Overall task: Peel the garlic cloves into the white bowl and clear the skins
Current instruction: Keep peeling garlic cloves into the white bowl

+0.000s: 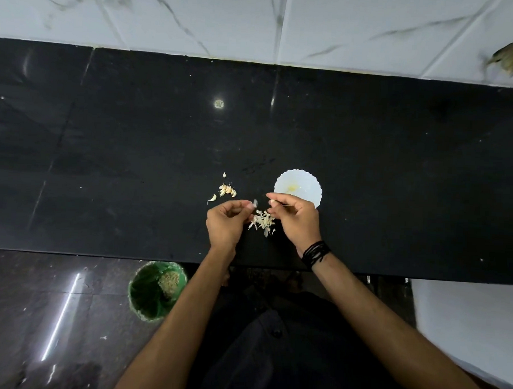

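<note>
Several scraps of skin (262, 221) lie heaped on the counter (104, 158) between the hands, not yet cleared. Left hand (226, 222) pinches a torn flake, right hand (297, 218) pinches a clove at the white bowl (308, 186). Farther off, a cluster of unpeeled cloves (226, 189) waits, so I judge the job roughly midway.

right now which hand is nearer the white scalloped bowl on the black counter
Right. The right hand overlaps the near edge of the white scalloped bowl, pinching a garlic clove. The left hand sits well left of it, beyond the pile of skins.
</note>
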Available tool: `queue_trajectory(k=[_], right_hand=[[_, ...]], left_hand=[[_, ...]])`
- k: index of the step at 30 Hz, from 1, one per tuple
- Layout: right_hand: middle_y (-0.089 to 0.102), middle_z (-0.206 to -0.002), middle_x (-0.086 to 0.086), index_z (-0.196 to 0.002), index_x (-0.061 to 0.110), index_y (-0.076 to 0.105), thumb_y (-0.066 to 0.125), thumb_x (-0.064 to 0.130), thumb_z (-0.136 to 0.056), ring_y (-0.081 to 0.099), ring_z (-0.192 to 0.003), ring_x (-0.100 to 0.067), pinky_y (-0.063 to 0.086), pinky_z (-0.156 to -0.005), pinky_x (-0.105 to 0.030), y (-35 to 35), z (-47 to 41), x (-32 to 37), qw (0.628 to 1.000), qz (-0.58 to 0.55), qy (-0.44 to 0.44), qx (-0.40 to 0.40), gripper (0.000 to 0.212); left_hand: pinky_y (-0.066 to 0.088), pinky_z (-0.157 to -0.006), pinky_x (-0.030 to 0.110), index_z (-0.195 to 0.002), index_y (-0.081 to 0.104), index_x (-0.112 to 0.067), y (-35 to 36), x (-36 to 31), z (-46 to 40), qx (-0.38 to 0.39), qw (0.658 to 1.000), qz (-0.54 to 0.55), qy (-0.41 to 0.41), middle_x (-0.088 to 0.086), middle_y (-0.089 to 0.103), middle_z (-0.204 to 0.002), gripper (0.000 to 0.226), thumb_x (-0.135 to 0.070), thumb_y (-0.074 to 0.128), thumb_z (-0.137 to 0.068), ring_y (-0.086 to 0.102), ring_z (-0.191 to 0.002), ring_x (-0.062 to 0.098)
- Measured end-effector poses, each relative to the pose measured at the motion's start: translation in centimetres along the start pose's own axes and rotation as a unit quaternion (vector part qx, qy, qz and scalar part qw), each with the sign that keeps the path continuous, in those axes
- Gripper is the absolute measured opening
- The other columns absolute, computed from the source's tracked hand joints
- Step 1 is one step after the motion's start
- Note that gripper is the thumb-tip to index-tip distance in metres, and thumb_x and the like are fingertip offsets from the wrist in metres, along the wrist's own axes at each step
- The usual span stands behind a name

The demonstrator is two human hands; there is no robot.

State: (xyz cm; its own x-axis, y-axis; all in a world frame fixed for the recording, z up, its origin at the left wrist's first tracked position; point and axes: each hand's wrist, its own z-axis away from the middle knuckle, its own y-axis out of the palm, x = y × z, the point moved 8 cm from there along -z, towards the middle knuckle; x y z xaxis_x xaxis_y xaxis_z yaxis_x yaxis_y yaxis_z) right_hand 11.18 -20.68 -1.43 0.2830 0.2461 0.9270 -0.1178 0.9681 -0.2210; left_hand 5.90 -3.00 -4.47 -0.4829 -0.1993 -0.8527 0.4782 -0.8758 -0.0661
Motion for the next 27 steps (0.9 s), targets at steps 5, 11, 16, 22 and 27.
queue_trajectory(k=[5, 11, 16, 22, 27], right_hand=[[0.075, -0.098, -0.012, -0.109, 0.008, 0.073, 0.068, -0.003, -0.091, 0.073, -0.085, -0.021, 0.06, -0.08, -0.027, -1.2, -0.4, -0.4, 0.99, -0.109, 0.079, 0.038, 0.021], [0.077, -0.093, -0.002, -0.102, 0.013, 0.076, 0.078, 0.001, -0.082, 0.074, -0.086, -0.015, 0.06, -0.083, -0.026, -4.9, -2.5, 0.2, 0.996, 0.08, 0.027, -0.008, 0.023], [0.074, -0.087, 0.005, -0.1, 0.016, 0.076, 0.079, 0.002, -0.081, 0.068, -0.077, 0.0, 0.051, -0.076, -0.007, -6.1, -4.4, 0.9, 0.981, 0.193, -0.02, -0.007, 0.024], [0.073, -0.094, 0.006, -0.105, 0.017, 0.074, 0.066, -0.006, -0.086, 0.067, -0.083, 0.003, 0.051, -0.079, -0.006, -6.3, -5.7, 1.3, 0.974, 0.224, -0.028, 0.022, 0.031], [0.073, -0.091, 0.013, -0.102, 0.023, 0.075, 0.073, 0.011, -0.086, 0.066, -0.081, 0.003, 0.043, -0.067, 0.001, -7.4, -5.8, 2.3, 0.979, 0.199, -0.039, -0.007, 0.02]], left_hand=[[0.059, -0.076, 0.02, -0.094, 0.079, -0.016, 0.4, 0.1, -0.4, -0.012, 0.991, -0.124, 0.044, -0.004, 0.077, -0.078, 0.014, -0.01, 0.082, -0.082, 0.073, -0.073, 0.006], [0.047, -0.066, 0.006, -0.078, 0.078, -0.019, 1.4, 0.0, 0.1, -0.006, 0.981, -0.187, 0.054, -0.01, 0.075, -0.073, 0.012, -0.025, 0.088, -0.076, 0.067, -0.068, -0.006], [0.044, -0.056, 0.007, -0.07, 0.074, -0.02, 1.7, 0.0, 0.4, -0.032, 0.979, -0.194, 0.045, -0.008, 0.071, -0.067, 0.021, -0.034, 0.09, -0.072, 0.061, -0.059, -0.003], [0.043, -0.056, 0.009, -0.067, 0.072, -0.018, 1.6, 0.1, 1.1, -0.06, 0.977, -0.201, 0.031, -0.009, 0.071, -0.067, 0.023, -0.034, 0.087, -0.076, 0.065, -0.065, 0.001], [0.051, -0.067, 0.016, -0.082, 0.074, -0.022, 1.7, 0.4, 1.4, -0.05, 0.976, -0.21, 0.031, -0.01, 0.072, -0.066, 0.013, -0.021, 0.086, -0.077, 0.068, -0.068, 0.0]])
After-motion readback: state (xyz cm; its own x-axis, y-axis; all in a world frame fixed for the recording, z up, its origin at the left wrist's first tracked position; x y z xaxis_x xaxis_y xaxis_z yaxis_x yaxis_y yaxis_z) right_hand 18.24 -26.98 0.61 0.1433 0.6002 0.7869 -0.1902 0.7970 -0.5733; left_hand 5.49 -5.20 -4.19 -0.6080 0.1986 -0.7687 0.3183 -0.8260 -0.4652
